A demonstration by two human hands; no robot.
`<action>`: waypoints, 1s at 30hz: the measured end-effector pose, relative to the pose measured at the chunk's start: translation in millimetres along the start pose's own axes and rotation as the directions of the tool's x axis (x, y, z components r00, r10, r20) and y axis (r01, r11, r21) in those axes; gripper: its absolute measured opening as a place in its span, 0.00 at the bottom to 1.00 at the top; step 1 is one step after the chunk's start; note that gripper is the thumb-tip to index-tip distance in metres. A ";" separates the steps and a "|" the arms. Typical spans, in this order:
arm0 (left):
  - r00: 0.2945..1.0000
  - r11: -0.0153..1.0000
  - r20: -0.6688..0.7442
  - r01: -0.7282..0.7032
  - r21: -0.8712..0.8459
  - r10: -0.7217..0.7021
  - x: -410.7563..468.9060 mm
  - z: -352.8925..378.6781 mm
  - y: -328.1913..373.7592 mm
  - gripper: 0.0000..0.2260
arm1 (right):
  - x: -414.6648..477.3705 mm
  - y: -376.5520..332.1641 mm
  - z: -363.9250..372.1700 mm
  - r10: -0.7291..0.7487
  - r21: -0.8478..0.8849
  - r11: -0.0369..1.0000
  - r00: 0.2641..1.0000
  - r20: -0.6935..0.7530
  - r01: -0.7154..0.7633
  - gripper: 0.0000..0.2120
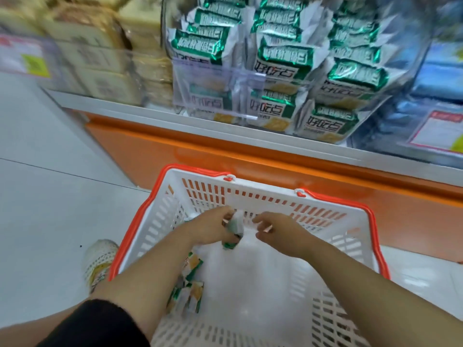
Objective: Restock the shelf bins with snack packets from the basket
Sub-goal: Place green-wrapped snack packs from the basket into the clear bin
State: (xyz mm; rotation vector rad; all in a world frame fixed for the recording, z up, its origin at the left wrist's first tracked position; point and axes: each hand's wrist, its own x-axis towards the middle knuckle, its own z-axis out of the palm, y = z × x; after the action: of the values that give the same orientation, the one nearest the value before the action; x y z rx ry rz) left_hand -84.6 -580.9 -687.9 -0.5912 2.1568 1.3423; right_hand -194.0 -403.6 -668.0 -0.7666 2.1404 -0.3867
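A white plastic basket (250, 194) with an orange rim stands on the floor below the shelf. Inside it my left hand (210, 227) grips a green-and-white snack packet (234, 227) near the far wall. My right hand (274, 232) hovers beside it with fingers curled; it seems to hold nothing. More green-and-white packets (188, 289) lie along the basket's left side, partly under my left forearm. Above, a clear shelf bin (250, 78) is stacked with the same green-and-white packets (283, 61).
An orange shelf base (225, 154) runs behind the basket. Beige packets (95, 61) fill the bin to the left, blue ones (436, 78) the bin to the right. My shoe (100, 259) sits left of the basket on the pale tiled floor (50, 196).
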 end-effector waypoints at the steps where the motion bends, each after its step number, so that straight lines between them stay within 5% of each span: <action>1: 0.999 0.998 0.045 -0.023 -0.063 0.026 -15.2 -9.8 15.3 0.23 | -5.7 -1.5 -6.7 0.017 0.141 0.990 1.000 0.020 -0.020 0.24; 5: 0.975 0.980 0.154 -0.141 -0.139 0.162 -74.2 -47.1 76.0 0.23 | -36.8 -19.4 -50.1 -0.120 0.664 0.743 0.959 0.259 -0.086 0.35; 9: 0.944 0.912 0.137 -0.244 -0.330 0.302 -117.5 -66.8 109.2 0.27 | -76.9 -54.1 -90.5 -0.381 0.787 0.617 0.881 0.280 0.016 0.29; 12: 0.949 0.928 0.075 -0.279 -0.248 0.305 -134.4 -83.7 127.5 0.28 | -103.7 -77.8 -118.0 -0.443 0.767 0.629 0.867 0.226 0.122 0.27; 15: 0.968 0.964 -0.009 -0.251 -0.093 0.251 -153.4 -102.1 146.5 0.41 | -126.3 -97.7 -139.0 -0.473 0.696 0.666 0.874 0.114 0.269 0.28; 18: 0.924 0.935 -0.148 -0.354 0.026 0.354 -195.0 -118.4 168.2 0.31 | -150.8 -119.6 -167.1 -0.462 0.459 0.756 0.877 -0.132 0.467 0.16; 20: 0.839 0.900 -0.331 -0.424 0.100 0.432 -216.8 -127.1 177.3 0.24 | -162.0 -135.5 -188.7 -0.440 0.275 0.795 0.826 -0.352 0.540 0.10; 23: 0.624 0.854 -0.584 -0.354 0.381 0.519 -204.5 -129.0 198.9 0.18 | -159.5 -151.9 -217.3 -0.413 0.088 0.801 0.653 -0.635 0.592 0.06; 26: 0.513 0.678 -0.551 -0.086 0.730 0.658 -183.5 -132.8 211.7 0.18 | -137.6 -162.2 -247.4 -0.379 -0.056 0.850 0.536 -0.754 0.523 0.08; 30: 0.538 0.551 -0.512 0.104 0.828 0.670 -164.3 -154.7 214.2 0.19 | -101.0 -182.3 -288.5 -0.382 -0.275 0.919 0.461 -0.801 0.284 0.20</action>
State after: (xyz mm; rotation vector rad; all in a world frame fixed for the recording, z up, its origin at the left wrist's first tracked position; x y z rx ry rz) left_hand -121.1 -618.7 -381.2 -0.4292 3.4157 -0.0631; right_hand -299.0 -475.1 -335.5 -1.2551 2.9293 -1.0564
